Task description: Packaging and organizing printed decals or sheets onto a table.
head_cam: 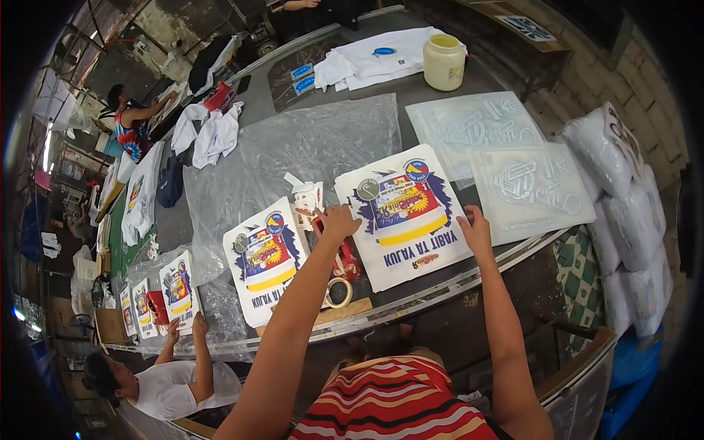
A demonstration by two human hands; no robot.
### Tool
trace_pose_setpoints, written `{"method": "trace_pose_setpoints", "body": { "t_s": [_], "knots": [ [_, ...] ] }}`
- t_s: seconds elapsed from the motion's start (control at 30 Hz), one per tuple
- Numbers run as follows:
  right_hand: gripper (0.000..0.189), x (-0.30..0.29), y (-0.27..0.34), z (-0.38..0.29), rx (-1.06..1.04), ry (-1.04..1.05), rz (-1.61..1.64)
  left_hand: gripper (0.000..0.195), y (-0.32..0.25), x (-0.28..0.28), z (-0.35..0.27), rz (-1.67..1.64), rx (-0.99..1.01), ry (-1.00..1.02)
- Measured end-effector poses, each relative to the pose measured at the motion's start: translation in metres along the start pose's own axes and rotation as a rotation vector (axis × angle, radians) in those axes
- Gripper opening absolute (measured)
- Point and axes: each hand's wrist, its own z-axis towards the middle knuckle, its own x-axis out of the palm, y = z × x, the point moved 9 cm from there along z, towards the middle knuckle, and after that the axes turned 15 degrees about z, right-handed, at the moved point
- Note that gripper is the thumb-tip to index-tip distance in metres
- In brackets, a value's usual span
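Note:
Before me lies a stack of white printed sheets (pixel 410 214), bearing a blue, red and yellow design and writing that is upside down from here. At its left edge is my left hand (pixel 339 221), fingers spread, above a red tool (pixel 346 258) whose kind I cannot tell. My right hand (pixel 476 228) is at the stack's right edge, thumb and fingers apart. Neither hand visibly grips anything. To the left lies a second stack of the same prints (pixel 264 258), partly behind my left forearm. Small paper pieces (pixel 308 201) lie between the stacks.
A tape roll (pixel 338 292) lies near the table edge. Embossed clear sheets (pixel 528 187) overlap at right, with a yellowish jar (pixel 443 63) and white shirt (pixel 374 60) behind. Clear plastic film (pixel 330 132) covers the middle. A co-worker (pixel 176 379) handles similar prints at left. Wrapped bundles (pixel 632 231) stand right.

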Motion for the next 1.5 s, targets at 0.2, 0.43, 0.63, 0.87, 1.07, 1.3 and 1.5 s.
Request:
{"method": "trace_pose_setpoints", "body": {
  "t_s": [0.2,0.43,0.63,0.87,1.07,1.3,1.5],
  "knots": [
    [0.063,-0.026,-0.011,0.0,-0.253,-0.209,-0.232,0.079,-0.039,-0.031,0.006,-0.143,-0.105,0.106],
    [0.074,0.042,-0.005,0.01,-0.259,0.076,-0.404,0.087,0.002,-0.01,0.015,-0.161,-0.089,-0.085],
    [0.066,0.021,-0.022,0.011,-0.241,0.089,-0.406,0.108,-0.082,-0.006,-0.094,0.172,0.191,-0.282],
    [0.041,0.019,-0.033,0.045,-0.203,0.159,-0.2,0.102,-0.103,0.03,-0.179,0.212,0.311,-0.364],
    [0.036,0.014,-0.039,0.035,-0.198,0.165,-0.021,0.072,-0.091,0.008,-0.208,-0.149,0.429,-0.533],
    [0.042,0.002,-0.029,0.016,-0.296,0.165,-0.16,0.029,0.063,-0.046,-0.193,-0.714,0.054,-0.838],
    [0.03,-0.011,0.018,-0.029,-0.452,0.066,-0.112,0.021,0.164,-0.004,-0.127,-0.442,-0.297,-0.764]
  ]
}}
